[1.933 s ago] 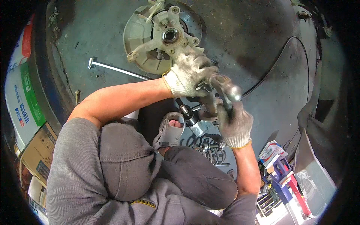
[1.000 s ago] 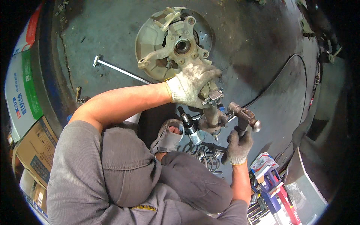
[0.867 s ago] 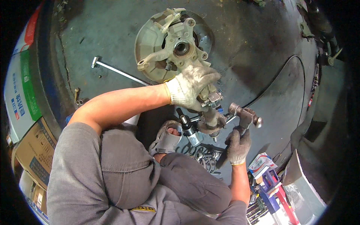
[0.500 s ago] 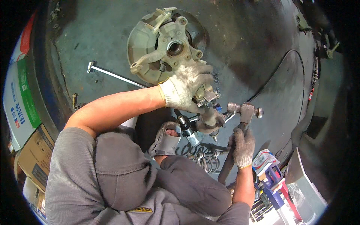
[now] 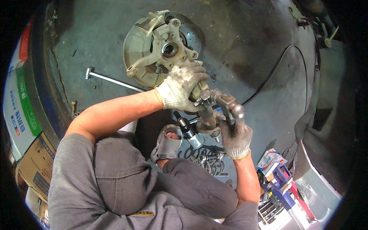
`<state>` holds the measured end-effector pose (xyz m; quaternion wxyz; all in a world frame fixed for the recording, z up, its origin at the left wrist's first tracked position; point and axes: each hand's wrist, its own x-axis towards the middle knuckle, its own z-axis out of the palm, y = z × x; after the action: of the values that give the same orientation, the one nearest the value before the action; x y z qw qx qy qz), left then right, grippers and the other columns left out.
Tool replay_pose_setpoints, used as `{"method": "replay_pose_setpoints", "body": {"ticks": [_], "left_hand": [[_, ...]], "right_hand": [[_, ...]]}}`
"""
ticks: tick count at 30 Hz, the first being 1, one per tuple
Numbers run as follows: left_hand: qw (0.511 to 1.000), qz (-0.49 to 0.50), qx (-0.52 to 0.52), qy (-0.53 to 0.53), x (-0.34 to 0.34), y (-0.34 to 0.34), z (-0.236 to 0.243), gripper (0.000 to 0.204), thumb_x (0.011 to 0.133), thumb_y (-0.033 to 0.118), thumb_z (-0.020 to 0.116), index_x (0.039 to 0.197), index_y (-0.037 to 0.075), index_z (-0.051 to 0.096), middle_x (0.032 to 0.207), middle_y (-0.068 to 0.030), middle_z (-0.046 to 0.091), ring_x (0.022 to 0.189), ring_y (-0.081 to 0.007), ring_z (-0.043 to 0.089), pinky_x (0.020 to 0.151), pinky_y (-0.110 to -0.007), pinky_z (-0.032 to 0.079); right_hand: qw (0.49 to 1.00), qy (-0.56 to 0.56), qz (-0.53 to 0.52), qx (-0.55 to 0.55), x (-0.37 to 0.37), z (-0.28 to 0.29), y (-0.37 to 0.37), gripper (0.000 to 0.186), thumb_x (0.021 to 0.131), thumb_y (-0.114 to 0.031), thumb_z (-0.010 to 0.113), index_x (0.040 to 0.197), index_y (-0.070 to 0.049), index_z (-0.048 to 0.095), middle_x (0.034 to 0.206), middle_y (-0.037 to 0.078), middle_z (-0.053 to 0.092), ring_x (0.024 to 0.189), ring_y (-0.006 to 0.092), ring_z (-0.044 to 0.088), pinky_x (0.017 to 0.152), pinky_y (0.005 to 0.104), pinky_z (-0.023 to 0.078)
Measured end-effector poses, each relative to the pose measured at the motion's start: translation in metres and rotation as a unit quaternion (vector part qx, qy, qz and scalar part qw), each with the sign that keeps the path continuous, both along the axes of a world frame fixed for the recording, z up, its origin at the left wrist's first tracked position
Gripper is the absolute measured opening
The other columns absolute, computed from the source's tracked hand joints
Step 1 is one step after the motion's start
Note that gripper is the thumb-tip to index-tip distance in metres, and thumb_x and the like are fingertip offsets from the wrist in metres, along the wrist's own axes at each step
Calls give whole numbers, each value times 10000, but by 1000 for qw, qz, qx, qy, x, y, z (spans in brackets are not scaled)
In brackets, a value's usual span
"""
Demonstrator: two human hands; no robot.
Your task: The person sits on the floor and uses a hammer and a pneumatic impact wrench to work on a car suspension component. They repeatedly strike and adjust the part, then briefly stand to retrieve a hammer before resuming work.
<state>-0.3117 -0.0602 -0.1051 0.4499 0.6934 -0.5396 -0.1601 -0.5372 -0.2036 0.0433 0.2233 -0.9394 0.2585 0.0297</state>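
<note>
My left hand [image 5: 180,87], in a whitish knit glove, is closed round the strut bracket below a steering knuckle [image 5: 152,57], which has a dust shield and brake disc [image 5: 193,32] behind it. A small metal clamp-like piece [image 5: 201,100] sits by my fingers, on a strut body [image 5: 207,120] that runs down toward me. My right hand [image 5: 235,136], gloved and darker, is closed round a hammer [image 5: 226,100], whose head is beside the clamp piece, touching or very near it. A black and silver cylindrical tool [image 5: 193,138] lies just left of the strut.
A long chrome bar [image 5: 111,80] lies at upper left, a coil spring [image 5: 214,168] below the strut. A black cable [image 5: 276,65] curves on the right. Boxes [image 5: 21,103] line the left edge; a tool case [image 5: 283,195] sits lower right. My legs and sandalled foot are close underneath.
My right hand has swung the hammer up and left, from right of the strut to beside the clamp piece. My left hand keeps its grip; the whole view has shifted slightly.
</note>
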Motion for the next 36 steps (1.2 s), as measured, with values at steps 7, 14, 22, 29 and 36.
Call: {"method": "replay_pose_setpoints", "body": {"ticks": [7,14,22,29,36], "left_hand": [[1000,-3,-31,1,4,-1,10,1012,622,494,996,1452,59,615,1523,-223,581,1487,-466,519,1209,-610,425],[999,27,35,32,-10,34,41,663,770,303,939,1309,54,646,1339,-226,645,1229,-460,634,1039,-542,524],[894,-34,265,360,-14,22,59,388,1047,343,732,1179,-21,754,1063,-253,765,992,-391,742,905,-485,567],[895,49,278,346,-24,13,58,465,937,317,867,1242,-16,753,1058,-188,805,980,-238,766,923,-413,590],[867,17,317,384,-28,14,66,474,983,327,828,1285,-29,746,1160,-208,806,1072,-270,773,964,-421,587]], "right_hand": [[980,128,-153,18,-42,-13,-47,398,1080,-407,685,1209,-33,647,878,277,747,836,544,727,720,614,564],[954,264,-115,-86,-49,-126,-112,473,1084,-483,632,1135,-13,660,977,303,777,946,506,764,855,613,590],[978,157,-53,-127,-54,-188,-103,460,971,-417,786,1247,-61,691,1148,231,751,1095,445,720,967,569,580],[993,-18,-29,-115,-54,-190,-89,406,963,-322,782,1268,-63,711,1195,208,731,1134,435,683,1000,563,547],[989,-39,-89,-114,-62,-196,-86,355,973,-284,774,1233,-51,714,1127,228,746,1081,462,698,975,580,552]]}}
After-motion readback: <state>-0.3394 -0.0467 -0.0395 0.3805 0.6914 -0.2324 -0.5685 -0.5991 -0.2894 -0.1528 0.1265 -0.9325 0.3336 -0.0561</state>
